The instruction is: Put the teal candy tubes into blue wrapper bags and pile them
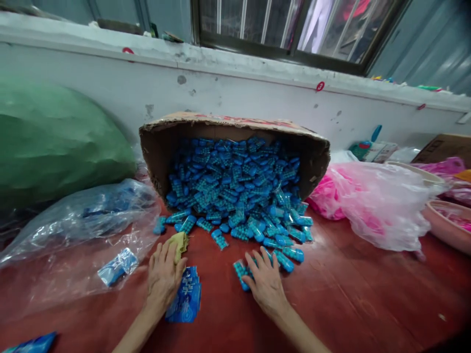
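Red surface [331, 304], white wall [110, 78], barred window [246, 22]. I see the right hand [267, 282], fingers spread over blue containers [240, 270] outside the box [152, 157]; left hand [164, 274] at a yellow-green cloth [180, 244] (grip? can't tell). Containers: rounded, clear plastic, beady inside. Box: ragged cardboard.

Counting 1 L hand [164, 273], 1 R hand [266, 280], 1 yellowish cloth [180, 246], 1 green sack [59, 142], 3 red tags [320, 86]; also counting dozens of blue containers [235, 180], w/o exact no.
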The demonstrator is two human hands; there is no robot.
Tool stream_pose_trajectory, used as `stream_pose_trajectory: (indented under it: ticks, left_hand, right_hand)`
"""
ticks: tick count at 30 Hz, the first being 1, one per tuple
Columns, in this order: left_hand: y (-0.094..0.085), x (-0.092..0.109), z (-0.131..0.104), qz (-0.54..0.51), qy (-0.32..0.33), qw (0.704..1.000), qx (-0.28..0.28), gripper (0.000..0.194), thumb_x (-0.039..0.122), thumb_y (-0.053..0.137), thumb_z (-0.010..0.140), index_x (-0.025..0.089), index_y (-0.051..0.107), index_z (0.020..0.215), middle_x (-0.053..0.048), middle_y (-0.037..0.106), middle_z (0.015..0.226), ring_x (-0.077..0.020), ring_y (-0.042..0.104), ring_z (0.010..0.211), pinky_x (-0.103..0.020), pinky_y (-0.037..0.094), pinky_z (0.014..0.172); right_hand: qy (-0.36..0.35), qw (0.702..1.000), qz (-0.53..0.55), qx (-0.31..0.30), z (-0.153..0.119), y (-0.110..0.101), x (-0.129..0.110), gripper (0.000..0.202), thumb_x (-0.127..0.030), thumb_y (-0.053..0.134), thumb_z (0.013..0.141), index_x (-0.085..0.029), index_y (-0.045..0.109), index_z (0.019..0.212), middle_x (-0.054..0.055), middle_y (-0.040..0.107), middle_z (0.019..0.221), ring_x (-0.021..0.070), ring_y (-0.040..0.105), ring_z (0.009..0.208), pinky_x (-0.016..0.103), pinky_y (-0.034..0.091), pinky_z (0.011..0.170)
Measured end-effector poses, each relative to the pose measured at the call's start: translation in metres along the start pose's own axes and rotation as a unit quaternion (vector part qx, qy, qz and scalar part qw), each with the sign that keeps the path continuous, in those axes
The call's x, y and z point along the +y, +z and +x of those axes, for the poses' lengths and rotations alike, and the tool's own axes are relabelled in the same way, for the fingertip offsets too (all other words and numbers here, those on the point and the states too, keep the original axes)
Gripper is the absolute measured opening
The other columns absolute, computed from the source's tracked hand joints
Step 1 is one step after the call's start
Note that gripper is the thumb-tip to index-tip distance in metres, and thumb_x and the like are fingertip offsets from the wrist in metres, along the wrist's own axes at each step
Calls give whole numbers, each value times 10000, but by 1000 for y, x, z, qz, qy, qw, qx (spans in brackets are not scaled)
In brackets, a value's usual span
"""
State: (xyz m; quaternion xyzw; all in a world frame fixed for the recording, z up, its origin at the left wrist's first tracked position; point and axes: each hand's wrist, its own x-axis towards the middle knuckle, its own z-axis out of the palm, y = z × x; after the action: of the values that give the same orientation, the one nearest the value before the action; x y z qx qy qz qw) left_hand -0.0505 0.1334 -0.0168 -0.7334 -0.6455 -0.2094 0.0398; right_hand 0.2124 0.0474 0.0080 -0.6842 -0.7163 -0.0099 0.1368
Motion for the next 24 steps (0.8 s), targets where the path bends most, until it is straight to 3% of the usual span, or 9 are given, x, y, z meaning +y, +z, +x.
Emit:
stream_pose_trajectory:
  ticks: [2,5,8,10,12,16,21,24]
  left_hand:
    - [-5,19,26,-3,21,1000,19,495,370,302,830,105,453,1220,-158,445,1297,-272,305,1248,-418,245,993]
    - [-8,47,73,-1,-11,1000,18,524,378,324,823,63,428,1228,-217,440,1273,-322,375,1185,-456,311,929]
    - [1,66,109,-10,-49,999,-4,565,416,328,817,70,392,1259,-240,412,1287,-380,368,1168,-509,333,878]
    - [12,76,119,-22,-65,998,-6,599,434,328,813,73,345,1291,-244,400,1292,-405,331,1185,-539,324,871]
    - [24,85,117,-33,-71,997,5,619,438,323,813,52,323,1297,-264,381,1291,-404,306,1202,-538,316,879]
    - [38,107,88,-36,-59,998,-2,571,421,337,814,42,423,1231,-291,340,1292,-384,364,1174,-500,323,887]
    - [36,129,51,-49,-6,998,-45,466,352,386,803,74,515,1155,-249,472,1215,-350,409,1143,-542,253,937]
    - [31,136,31,-124,19,989,-76,383,295,398,805,113,561,1100,-207,524,1191,-323,415,1157,-552,242,959]
  right_hand:
    - [-24,1000,11,-13,0,7,5,396,-415,427,844,-256,478,1203,87,518,1223,312,355,1195,529,183,983]
    - [-42,998,38,-12,10,12,4,376,-409,415,851,-288,469,1202,67,529,1207,301,387,1171,532,178,983]
    - [-53,997,59,-20,17,10,4,390,-435,412,846,-319,441,1217,54,513,1220,302,375,1177,543,172,978]
    - [-56,996,68,-28,17,7,5,412,-455,407,843,-319,420,1232,51,497,1235,300,362,1183,541,162,982]
    - [-54,995,75,-32,17,5,6,420,-458,402,845,-312,412,1239,47,494,1234,290,359,1181,533,143,992]
    - [-53,995,86,-26,18,4,7,392,-418,422,847,-329,420,1229,30,524,1188,257,389,1150,508,124,1008]
    - [-78,992,96,-7,16,8,12,345,-341,483,828,-336,480,1173,23,556,1152,260,408,1137,506,156,1004]
    - [-90,991,101,19,14,5,18,342,-261,491,828,-338,492,1161,22,594,1097,258,441,1106,519,171,992]
